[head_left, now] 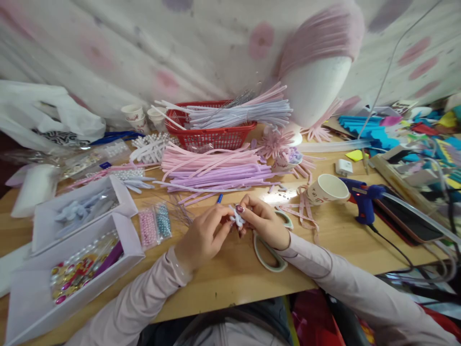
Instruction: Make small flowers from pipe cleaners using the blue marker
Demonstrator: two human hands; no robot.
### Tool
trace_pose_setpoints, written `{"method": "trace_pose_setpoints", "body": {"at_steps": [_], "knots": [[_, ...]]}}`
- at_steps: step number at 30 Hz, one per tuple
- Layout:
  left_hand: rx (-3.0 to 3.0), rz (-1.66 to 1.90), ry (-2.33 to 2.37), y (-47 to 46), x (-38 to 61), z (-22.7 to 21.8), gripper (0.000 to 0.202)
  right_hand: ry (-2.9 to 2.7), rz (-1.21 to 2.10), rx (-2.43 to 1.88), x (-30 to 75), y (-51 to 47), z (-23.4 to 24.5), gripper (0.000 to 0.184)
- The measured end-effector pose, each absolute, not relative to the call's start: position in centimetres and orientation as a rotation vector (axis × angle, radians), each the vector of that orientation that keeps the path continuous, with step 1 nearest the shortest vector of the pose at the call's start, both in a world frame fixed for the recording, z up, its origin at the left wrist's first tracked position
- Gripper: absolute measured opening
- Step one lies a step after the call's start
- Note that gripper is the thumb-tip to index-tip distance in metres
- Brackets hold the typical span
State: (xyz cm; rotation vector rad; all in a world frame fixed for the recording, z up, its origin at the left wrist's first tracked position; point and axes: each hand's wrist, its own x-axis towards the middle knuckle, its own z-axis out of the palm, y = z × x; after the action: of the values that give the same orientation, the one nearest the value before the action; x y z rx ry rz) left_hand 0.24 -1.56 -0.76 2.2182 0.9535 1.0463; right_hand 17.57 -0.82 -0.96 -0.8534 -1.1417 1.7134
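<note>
Over the front middle of the table, both hands meet at a small pale-blue pipe-cleaner flower (237,219). My left hand (204,235) pinches its left side between thumb and fingers. On the other side my right hand (262,218) grips it with the thumb on top; its other fingers are partly hidden. Scissors (272,257) with pale green handles lie under my right wrist, their blades out of sight. A blue pen tip (219,198) shows just beyond my left fingers. Pink and lilac pipe cleaners (216,175) lie in bundles behind the hands.
A red basket (216,137) with more pipe cleaners stands at the back, near a white mannequin head (317,81). Two white boxes (126,240) of parts and bead packets (149,228) are at left. Right are a paper cup (327,189), a blue glue gun (363,197) and its cable.
</note>
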Motion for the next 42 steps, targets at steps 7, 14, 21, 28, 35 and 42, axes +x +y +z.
{"method": "trace_pose_setpoints", "body": {"at_steps": [7, 14, 21, 28, 35, 42], "knots": [[2.683, 1.038, 1.019, -1.4, 0.3, -1.2, 0.018, -1.202, 1.735, -0.854, 17.5, -0.7, -1.5, 0.037], [2.522, 0.974, 1.078, -2.0, 0.4, -0.5, 0.017, -1.323, 1.465, -0.87, 17.3, -1.4, -1.6, 0.03], [1.499, 0.603, 0.975, -0.9, 0.1, 1.1, 0.012, -2.046, 0.532, -0.785, 18.2, -1.2, -1.9, 0.008], [1.492, 0.765, 1.096, -0.4, 0.1, 0.6, 0.015, -1.926, 0.855, -0.869, 17.9, -1.4, -1.8, 0.009], [1.547, 0.898, 1.036, -1.2, 0.5, -0.5, 0.012, -1.546, 1.286, -0.884, 17.3, -1.7, -1.7, 0.024], [1.543, 0.972, 1.071, -1.0, 0.4, -0.7, 0.011, -1.301, 1.619, -0.818, 17.5, -0.8, -1.8, 0.031]]}}
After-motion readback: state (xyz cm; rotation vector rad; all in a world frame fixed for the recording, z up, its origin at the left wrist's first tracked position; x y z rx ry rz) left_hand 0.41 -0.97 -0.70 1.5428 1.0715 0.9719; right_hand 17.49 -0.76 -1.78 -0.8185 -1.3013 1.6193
